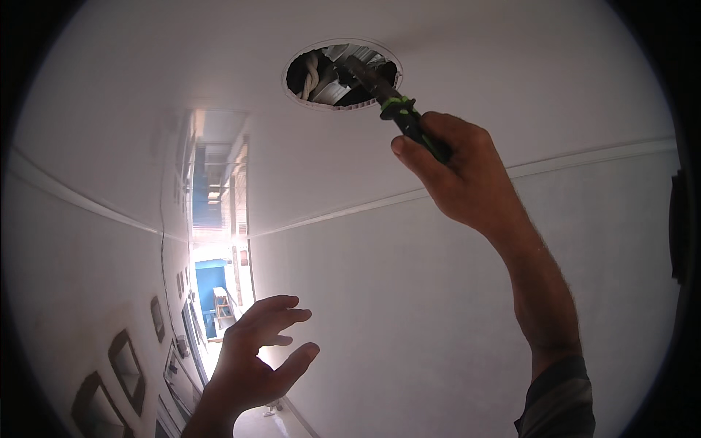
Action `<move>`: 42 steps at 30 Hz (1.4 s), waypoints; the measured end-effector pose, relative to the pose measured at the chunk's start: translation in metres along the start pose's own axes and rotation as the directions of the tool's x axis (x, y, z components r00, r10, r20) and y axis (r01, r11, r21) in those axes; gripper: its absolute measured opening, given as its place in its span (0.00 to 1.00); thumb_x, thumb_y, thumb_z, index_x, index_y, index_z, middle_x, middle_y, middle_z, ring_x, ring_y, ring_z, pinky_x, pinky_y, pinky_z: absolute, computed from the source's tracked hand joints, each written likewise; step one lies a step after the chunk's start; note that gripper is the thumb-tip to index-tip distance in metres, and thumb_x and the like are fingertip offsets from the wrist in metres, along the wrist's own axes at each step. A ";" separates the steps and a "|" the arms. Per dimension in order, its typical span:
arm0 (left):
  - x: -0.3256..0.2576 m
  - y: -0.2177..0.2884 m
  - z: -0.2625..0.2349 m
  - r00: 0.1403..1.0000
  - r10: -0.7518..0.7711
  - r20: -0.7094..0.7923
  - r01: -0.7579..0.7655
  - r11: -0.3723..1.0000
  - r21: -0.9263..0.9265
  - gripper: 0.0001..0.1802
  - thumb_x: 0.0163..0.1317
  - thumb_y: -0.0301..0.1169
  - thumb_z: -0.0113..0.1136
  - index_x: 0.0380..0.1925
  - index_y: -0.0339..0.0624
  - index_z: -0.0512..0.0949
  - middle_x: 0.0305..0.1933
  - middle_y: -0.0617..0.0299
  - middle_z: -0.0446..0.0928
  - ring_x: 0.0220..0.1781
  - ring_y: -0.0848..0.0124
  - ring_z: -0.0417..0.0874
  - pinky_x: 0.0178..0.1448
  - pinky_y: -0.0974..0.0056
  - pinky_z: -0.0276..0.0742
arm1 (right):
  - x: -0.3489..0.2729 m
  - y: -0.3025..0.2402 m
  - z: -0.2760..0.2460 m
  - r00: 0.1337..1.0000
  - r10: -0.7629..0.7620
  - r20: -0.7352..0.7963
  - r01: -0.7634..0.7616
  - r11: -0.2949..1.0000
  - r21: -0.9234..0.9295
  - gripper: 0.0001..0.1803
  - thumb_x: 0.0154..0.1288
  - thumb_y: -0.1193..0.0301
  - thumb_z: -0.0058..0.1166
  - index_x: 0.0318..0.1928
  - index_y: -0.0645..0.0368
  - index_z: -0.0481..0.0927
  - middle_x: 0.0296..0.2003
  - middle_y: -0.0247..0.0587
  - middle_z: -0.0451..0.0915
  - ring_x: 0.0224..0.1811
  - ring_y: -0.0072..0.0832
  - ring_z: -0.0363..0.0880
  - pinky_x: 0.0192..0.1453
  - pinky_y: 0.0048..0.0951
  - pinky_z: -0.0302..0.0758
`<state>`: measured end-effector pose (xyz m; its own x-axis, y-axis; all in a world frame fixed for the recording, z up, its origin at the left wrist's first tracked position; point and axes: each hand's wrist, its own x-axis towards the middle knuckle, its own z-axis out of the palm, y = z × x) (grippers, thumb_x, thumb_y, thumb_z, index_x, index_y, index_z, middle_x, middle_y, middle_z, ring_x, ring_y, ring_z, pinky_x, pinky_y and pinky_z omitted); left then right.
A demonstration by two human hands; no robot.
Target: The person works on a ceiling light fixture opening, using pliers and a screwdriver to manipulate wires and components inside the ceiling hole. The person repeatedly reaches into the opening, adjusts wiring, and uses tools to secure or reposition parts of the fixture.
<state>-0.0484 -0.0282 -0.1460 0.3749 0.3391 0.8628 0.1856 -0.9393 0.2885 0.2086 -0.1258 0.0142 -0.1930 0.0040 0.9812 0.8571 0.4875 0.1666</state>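
**Pliers gripped in right hand, nose at ceiling hole**

Right forearm comes up from lower right, dark grey sleeve pushed back toward the elbow. Right hand closed around the dark handles, thumb along the near side. Green-and-black collar sits just beyond the fingers, dark metal nose points up and left.

Left hand is lower, left of centre, well apart from the tool. Fingers half curled, thumb spread away from them, nothing in its grasp. No contact with anything visible.

Pliers' nose overlaps the right part of the hole; can't tell from this view how deep it goes in, or whether it bites on anything. Hole is round with a ragged lower edge, cut in the glossy white ceiling. In it: twisted cream cable on the left, silvery metal in the middle, dark gaps around.

Pale wall on the right, white trim along its top. Left wall has rectangular recesses with dark patchy surrounds; contents too dim to make out.

Far end: bright opening, blue panel, stepladder near it.
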 end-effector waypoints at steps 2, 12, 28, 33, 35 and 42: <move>0.000 -0.002 -0.001 1.000 0.010 0.004 -0.010 1.000 -0.007 0.23 0.57 0.31 0.74 0.53 0.39 0.82 0.63 0.47 0.75 0.61 0.56 0.83 0.54 0.57 0.89 | -0.016 -0.001 0.007 0.995 -0.022 0.102 0.027 0.998 -0.049 0.18 0.68 0.63 0.63 0.28 0.64 0.78 0.19 0.33 0.69 0.23 0.22 0.65 0.30 0.33 0.63; 0.001 0.001 0.002 1.000 0.011 0.020 -0.011 1.000 0.001 0.23 0.57 0.32 0.75 0.53 0.39 0.82 0.64 0.46 0.74 0.62 0.55 0.83 0.54 0.56 0.89 | -0.008 0.004 0.008 1.000 0.005 0.005 -0.005 0.999 0.038 0.20 0.70 0.62 0.63 0.25 0.62 0.75 0.18 0.26 0.66 0.22 0.14 0.61 0.25 0.26 0.57; -0.008 -0.007 0.003 1.000 0.010 0.029 -0.011 0.999 0.046 0.23 0.57 0.32 0.74 0.52 0.39 0.83 0.61 0.46 0.77 0.57 0.59 0.85 0.51 0.60 0.90 | -0.020 0.002 0.030 0.907 0.187 0.378 -0.302 0.913 0.273 0.23 0.74 0.56 0.59 0.25 0.55 0.70 0.20 0.24 0.66 0.19 0.12 0.61 0.19 0.22 0.55; -0.007 -0.007 0.000 0.998 -0.042 0.056 0.039 0.998 0.047 0.24 0.57 0.33 0.74 0.54 0.40 0.81 0.65 0.47 0.73 0.62 0.56 0.82 0.55 0.57 0.88 | 0.000 0.012 0.022 0.940 0.335 0.064 -0.331 0.850 0.410 0.21 0.72 0.56 0.60 0.26 0.54 0.71 0.22 0.28 0.70 0.17 0.12 0.66 0.14 0.20 0.58; -0.007 -0.008 0.000 0.997 -0.046 0.056 0.044 0.998 0.038 0.24 0.57 0.33 0.74 0.54 0.41 0.81 0.65 0.47 0.73 0.62 0.56 0.83 0.55 0.57 0.88 | -0.016 0.005 0.030 0.960 0.234 0.152 -0.277 0.870 0.408 0.21 0.74 0.57 0.59 0.26 0.54 0.70 0.21 0.27 0.69 0.17 0.12 0.65 0.14 0.20 0.59; -0.009 -0.008 0.003 1.000 0.023 0.014 -0.024 0.998 0.063 0.22 0.57 0.31 0.74 0.52 0.38 0.83 0.61 0.46 0.77 0.57 0.58 0.85 0.51 0.59 0.90 | 0.007 0.015 0.007 0.947 0.317 0.049 -0.307 0.852 0.425 0.21 0.74 0.58 0.58 0.26 0.55 0.72 0.20 0.27 0.69 0.16 0.10 0.64 0.14 0.19 0.58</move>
<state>-0.0504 -0.0240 -0.1577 0.3918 0.3182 0.8633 0.2334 -0.9420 0.2413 0.2168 -0.1124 0.0226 0.0654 0.2013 0.9773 0.5865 0.7847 -0.2009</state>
